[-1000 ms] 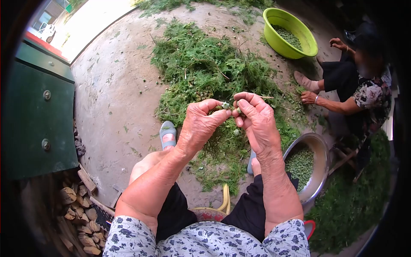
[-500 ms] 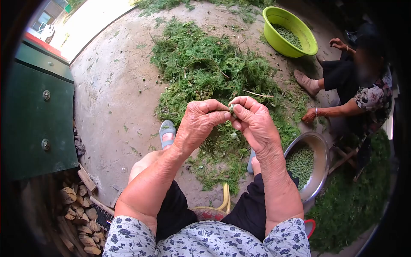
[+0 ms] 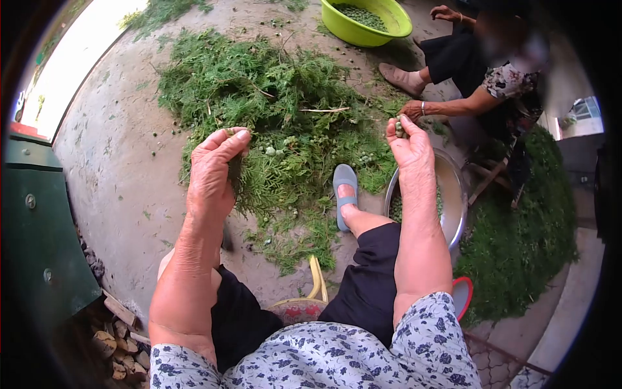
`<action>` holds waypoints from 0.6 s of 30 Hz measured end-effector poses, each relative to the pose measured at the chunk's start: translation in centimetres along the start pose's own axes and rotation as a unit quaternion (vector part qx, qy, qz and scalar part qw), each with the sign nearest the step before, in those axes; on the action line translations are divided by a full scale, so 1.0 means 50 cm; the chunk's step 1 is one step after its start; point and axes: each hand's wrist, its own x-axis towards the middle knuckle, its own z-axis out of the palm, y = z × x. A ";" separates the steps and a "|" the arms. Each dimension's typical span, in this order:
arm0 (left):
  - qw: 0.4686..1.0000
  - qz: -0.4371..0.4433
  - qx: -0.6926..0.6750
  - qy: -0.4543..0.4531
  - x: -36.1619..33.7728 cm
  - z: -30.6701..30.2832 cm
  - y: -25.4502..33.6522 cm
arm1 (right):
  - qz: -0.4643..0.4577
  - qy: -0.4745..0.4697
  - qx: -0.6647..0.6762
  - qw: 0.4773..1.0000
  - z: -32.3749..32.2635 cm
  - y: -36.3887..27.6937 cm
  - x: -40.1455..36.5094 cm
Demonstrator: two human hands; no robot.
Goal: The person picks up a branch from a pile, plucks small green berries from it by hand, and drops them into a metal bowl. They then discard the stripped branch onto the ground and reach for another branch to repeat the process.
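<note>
My left hand (image 3: 217,165) is raised at the left of the pile, thumb pressed to the fingers on a green sprig (image 3: 241,178) that hangs below it. My right hand (image 3: 411,144) is closed round small green cones (image 3: 400,129) near its fingertips, above the rim of the metal basin (image 3: 459,194). That basin holds many green cones, partly hidden by my right forearm. Between and beyond my hands lies a pile of green branches (image 3: 259,84) on the ground, with a few pale green cones among them.
A yellow-green tub (image 3: 395,35) of cones stands at the top. A co-worker (image 3: 479,97) sits at the upper right, one hand at the branches. More greenery (image 3: 525,240) lies at the right. A green cabinet (image 3: 39,227) and firewood (image 3: 116,350) are at the left.
My hands, together before, have moved apart, the left to the left and the right toward the metal basin. The view has turned right.
</note>
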 end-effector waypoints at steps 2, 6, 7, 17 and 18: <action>1.000 -0.009 -0.016 -0.007 -0.002 0.001 -0.001 | -0.061 0.073 0.037 0.995 -0.063 -0.059 0.034; 1.000 -0.014 -0.024 -0.001 -0.003 0.005 -0.004 | -0.151 0.230 0.032 0.961 -0.204 -0.159 0.096; 0.999 -0.024 -0.030 0.006 -0.006 0.009 -0.003 | -0.152 0.261 0.033 0.953 -0.240 -0.172 0.112; 0.995 -0.068 -0.053 0.050 -0.001 0.023 -0.018 | -0.023 0.120 -0.006 0.992 -0.187 -0.156 0.110; 0.995 -0.063 -0.062 0.042 0.001 0.022 -0.024 | -0.028 0.002 -0.049 0.998 -0.153 -0.134 0.083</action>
